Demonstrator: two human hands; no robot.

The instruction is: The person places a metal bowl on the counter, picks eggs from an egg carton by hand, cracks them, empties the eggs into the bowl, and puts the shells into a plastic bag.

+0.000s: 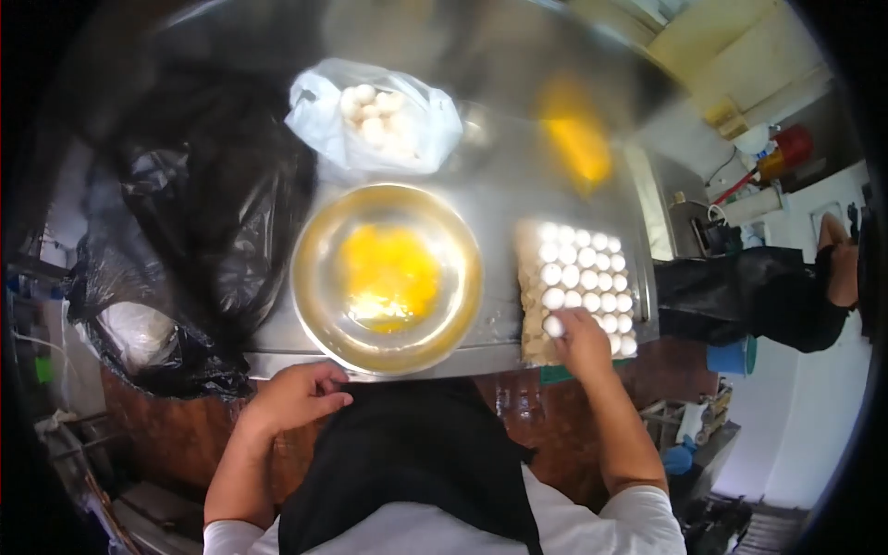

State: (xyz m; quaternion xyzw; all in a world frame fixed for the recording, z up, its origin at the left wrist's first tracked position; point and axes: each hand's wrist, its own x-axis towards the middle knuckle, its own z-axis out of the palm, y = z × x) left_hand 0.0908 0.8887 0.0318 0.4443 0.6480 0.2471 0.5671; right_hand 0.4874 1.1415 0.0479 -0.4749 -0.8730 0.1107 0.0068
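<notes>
Eggs (570,277) sit in a carton (530,277), right hand (585,341) pinching one; left hand (298,394) half-open near a bowl (460,277).

Prob. a commercial kitchen: metal worktop (499,199), 1 big bowl (308,277) w/ cracked eggs (388,268), egg tray (532,305).

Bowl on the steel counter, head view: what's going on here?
A person's right hand has its fingers on a white egg at the near side of the egg tray; whether it is lifted clear, I can't tell. The left hand holds nothing visible, near the counter edge by the metal bowl. Raw yolks sit in the bowl. Behind it, a plastic bag holds white eggs or shells, too blurred to say.
</notes>
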